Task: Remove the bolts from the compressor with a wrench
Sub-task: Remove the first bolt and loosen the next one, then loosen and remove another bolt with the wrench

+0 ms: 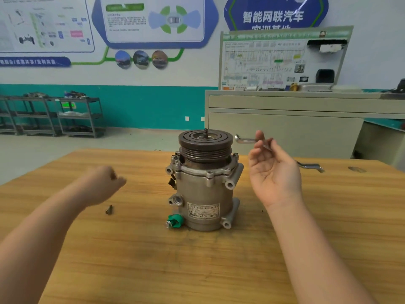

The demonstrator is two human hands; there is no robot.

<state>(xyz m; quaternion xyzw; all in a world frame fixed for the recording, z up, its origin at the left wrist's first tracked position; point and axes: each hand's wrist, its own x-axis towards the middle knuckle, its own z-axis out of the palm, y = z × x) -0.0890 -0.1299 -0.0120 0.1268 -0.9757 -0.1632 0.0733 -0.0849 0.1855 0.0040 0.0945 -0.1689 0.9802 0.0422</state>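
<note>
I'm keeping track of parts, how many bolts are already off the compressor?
2. One bolt lies on the table, left of the compressor; the left hand pinches a second bolt, small and dark. More could lie hidden behind the compressor.

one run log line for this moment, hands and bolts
left hand: pinching small dark piece, likely bolt | right hand: holding wrench | compressor: upright on table | loose bolt: on table
</note>
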